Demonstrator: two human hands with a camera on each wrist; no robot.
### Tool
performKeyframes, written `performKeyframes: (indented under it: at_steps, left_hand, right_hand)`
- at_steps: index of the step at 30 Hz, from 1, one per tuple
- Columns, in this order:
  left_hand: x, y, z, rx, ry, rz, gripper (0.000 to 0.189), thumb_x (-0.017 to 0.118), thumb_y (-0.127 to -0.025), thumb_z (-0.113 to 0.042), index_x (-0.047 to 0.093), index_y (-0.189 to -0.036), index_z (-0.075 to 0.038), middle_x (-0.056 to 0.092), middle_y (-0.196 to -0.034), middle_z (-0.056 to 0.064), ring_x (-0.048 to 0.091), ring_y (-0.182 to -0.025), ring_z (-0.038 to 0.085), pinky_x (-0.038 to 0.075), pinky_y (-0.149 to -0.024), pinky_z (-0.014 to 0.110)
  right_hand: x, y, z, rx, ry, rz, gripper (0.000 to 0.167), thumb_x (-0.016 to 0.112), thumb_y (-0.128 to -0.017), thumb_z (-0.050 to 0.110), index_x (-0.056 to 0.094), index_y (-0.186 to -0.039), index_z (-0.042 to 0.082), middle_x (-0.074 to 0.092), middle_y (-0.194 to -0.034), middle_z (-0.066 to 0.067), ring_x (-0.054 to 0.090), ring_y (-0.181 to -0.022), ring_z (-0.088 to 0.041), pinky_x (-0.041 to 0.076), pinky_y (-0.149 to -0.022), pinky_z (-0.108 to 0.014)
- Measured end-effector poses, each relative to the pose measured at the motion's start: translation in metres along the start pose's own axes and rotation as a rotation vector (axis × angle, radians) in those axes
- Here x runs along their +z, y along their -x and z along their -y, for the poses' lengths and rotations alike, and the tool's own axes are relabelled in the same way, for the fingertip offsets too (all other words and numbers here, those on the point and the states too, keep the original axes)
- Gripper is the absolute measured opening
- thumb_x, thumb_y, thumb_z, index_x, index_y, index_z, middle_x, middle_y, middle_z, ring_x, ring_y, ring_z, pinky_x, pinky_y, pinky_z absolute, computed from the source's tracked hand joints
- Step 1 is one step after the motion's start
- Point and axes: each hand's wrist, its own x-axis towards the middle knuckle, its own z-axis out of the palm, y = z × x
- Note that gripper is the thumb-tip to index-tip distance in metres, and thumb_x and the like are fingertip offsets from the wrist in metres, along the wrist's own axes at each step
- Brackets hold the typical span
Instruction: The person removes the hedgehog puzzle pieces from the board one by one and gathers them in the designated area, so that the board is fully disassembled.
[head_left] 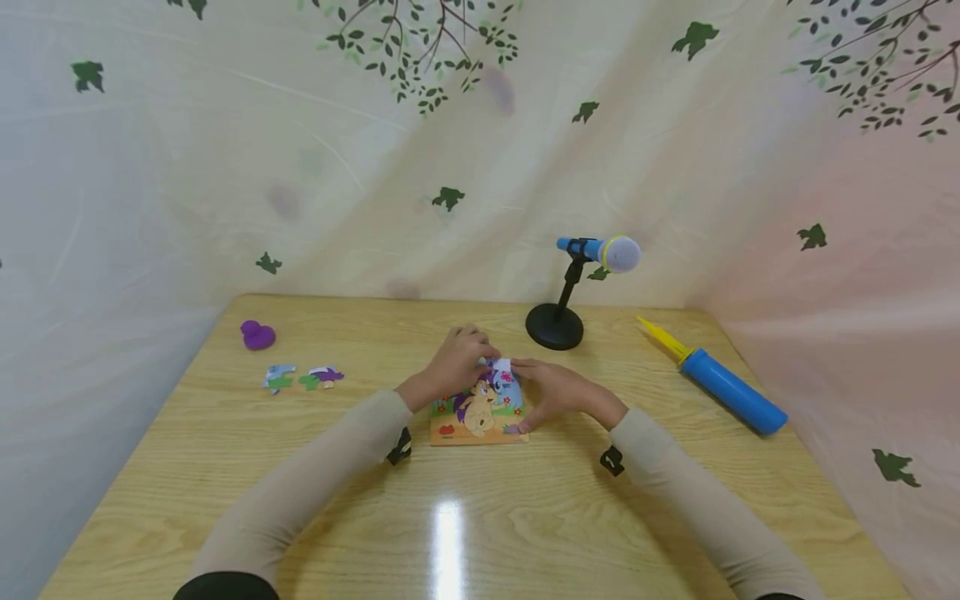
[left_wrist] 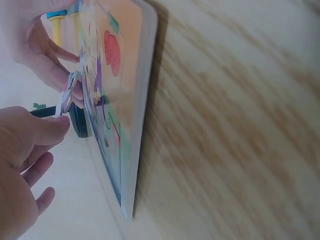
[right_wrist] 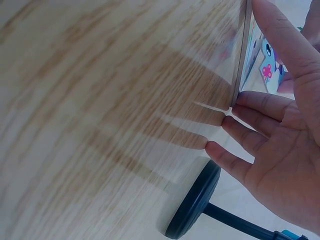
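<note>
A jigsaw board [head_left: 480,437] with a cartoon pony picture lies flat on the table between my hands. Over its far edge, my left hand [head_left: 459,360] pinches a small puzzle piece [left_wrist: 66,94] between thumb and fingers; the piece is held tilted above the board. Along the board's right side spreads my right hand [head_left: 558,390]. Its thumb touches the near right corner, while its extended fingers [right_wrist: 262,104] rest by the far right corner. Several loose puzzle pieces [head_left: 319,377] lie on the table to the left.
Behind the board, a blue toy microphone [head_left: 600,251] sits on a black stand [head_left: 554,326]. A blue and yellow hand pump [head_left: 731,389] lies at the right. At the back left is a small purple toy [head_left: 257,335]. A leaf-patterned curtain hangs beyond the wooden table [head_left: 360,533].
</note>
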Motion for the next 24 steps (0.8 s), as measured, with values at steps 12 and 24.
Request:
performKeyframes:
  at_steps: [12, 24]
  left_hand:
    - [-0.027, 0.012, 0.021, -0.049, 0.129, -0.029, 0.022, 0.078, -0.086, -0.005, 0.078, -0.109, -0.008, 0.077, -0.101, 0.006, 0.064, -0.102, 0.027, 0.050, -0.097, 0.045]
    - [-0.071, 0.066, 0.069, -0.097, 0.199, -0.063, 0.022, 0.080, -0.084, -0.002, 0.078, -0.106, -0.004, 0.075, -0.098, 0.010, 0.066, -0.099, 0.029, 0.051, -0.096, 0.050]
  right_hand:
    - [-0.001, 0.001, 0.001, 0.010, -0.019, 0.000, 0.107, 0.091, -0.073, 0.043, 0.039, -0.154, -0.002, 0.032, -0.164, -0.020, 0.032, -0.151, -0.041, 0.031, -0.122, -0.054]
    - [0.001, 0.000, -0.002, -0.001, 0.017, -0.007, 0.109, 0.091, -0.072, 0.047, 0.039, -0.154, -0.003, 0.032, -0.164, -0.021, 0.032, -0.151, -0.042, 0.031, -0.122, -0.054]
